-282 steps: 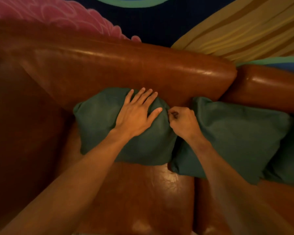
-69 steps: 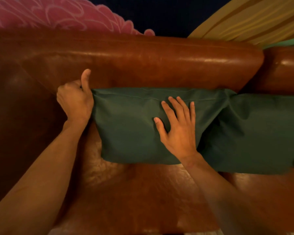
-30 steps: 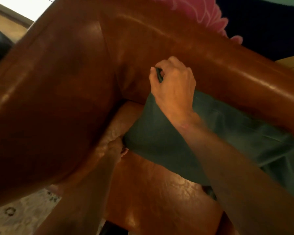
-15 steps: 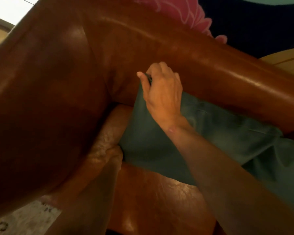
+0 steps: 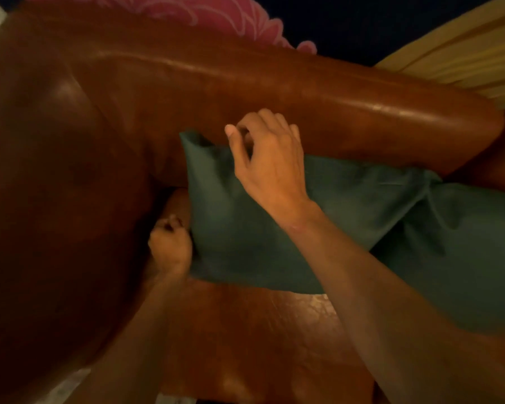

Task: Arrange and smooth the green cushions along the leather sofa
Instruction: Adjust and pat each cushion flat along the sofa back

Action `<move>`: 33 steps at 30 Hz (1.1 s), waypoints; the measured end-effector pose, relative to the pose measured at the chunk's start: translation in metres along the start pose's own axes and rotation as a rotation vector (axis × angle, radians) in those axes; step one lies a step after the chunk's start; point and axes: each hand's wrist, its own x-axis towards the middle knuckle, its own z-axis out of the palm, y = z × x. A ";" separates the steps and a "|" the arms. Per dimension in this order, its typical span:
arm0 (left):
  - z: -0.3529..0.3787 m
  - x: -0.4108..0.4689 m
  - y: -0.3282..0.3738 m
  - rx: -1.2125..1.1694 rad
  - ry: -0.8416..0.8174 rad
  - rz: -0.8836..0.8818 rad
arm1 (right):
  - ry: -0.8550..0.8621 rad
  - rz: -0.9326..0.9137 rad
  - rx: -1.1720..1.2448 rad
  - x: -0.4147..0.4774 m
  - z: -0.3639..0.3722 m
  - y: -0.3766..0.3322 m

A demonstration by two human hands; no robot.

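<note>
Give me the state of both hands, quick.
Left hand: curled against the side edge of the green cushion; grip cannot be told.
Right hand: fingers curled at its top edge; grip cannot be told.

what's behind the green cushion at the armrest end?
The sofa backrest: the cushion leans against it, and brown leather shows above it. Where the two meet is hidden by the cushion itself and by the right hand at its top edge.

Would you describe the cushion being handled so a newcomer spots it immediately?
On the leather sofa, look beside the armrest. The green cushion there has the right hand at its top, the left hand at its lower corner; its neighbour has neither.
</note>
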 end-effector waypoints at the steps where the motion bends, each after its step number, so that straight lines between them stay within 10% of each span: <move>1: -0.001 0.000 0.020 -0.064 0.037 0.031 | 0.031 0.014 0.002 -0.008 -0.007 0.008; 10: -0.041 -0.065 0.166 -0.274 0.316 0.892 | 0.250 0.228 -0.122 -0.098 -0.058 0.094; 20: 0.058 -0.214 0.228 -0.005 -0.449 1.732 | 0.336 0.727 -0.084 -0.198 -0.071 0.158; 33: 0.140 -0.253 0.235 0.411 -0.489 1.636 | -0.441 1.176 0.360 -0.285 -0.019 0.213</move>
